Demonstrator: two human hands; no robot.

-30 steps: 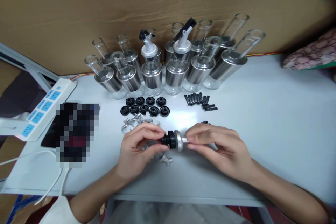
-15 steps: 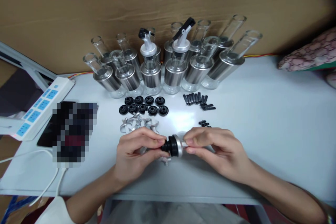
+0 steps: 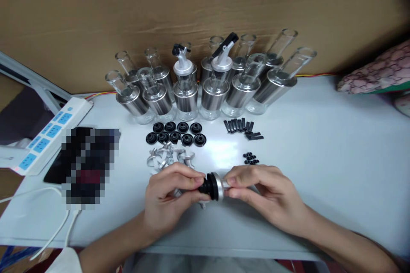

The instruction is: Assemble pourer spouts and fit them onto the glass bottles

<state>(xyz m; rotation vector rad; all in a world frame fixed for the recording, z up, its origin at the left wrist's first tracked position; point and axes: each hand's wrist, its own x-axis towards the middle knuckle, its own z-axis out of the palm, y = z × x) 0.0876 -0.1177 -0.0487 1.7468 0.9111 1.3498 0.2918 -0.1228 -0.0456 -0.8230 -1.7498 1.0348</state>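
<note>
Black stopper (image 3: 204, 186) and silver cap (image 3: 219, 186): handling and grip

We found both parts held above the near side of the table (image 3: 336, 158), between the two hands, their common line lying roughly level. The left hand (image 3: 169, 196) had thumb and fingertips drawn narrowly together on the stepped end of the black stopper; the right hand (image 3: 267, 192) pinched the slim stem (image 3: 226, 185) of the silver cap in the same way. The stopper's flange (image 3: 211, 186) faced the cap and appeared to touch it; we could not tell how far one was seated in the other.

We judged the pair light, well within a fingertip pinch. The stopper looked like rubber or soft plastic, likely to give slightly under a squeeze and to cling to the skin. The cap looked stiff and smooth, and we rated it the more slippery of the two, chiefly at the stem. Neither seemed fragile, though the cap's finish might scratch.

For hold, we favoured the stopper's body close behind its flange and the stem near its root, both pinches in line, fingers clear of the seam.

Loose silver caps (image 3: 165, 149) lay just beyond the left hand, with nine loose stoppers (image 3: 200, 139) in two rows behind them.
</note>
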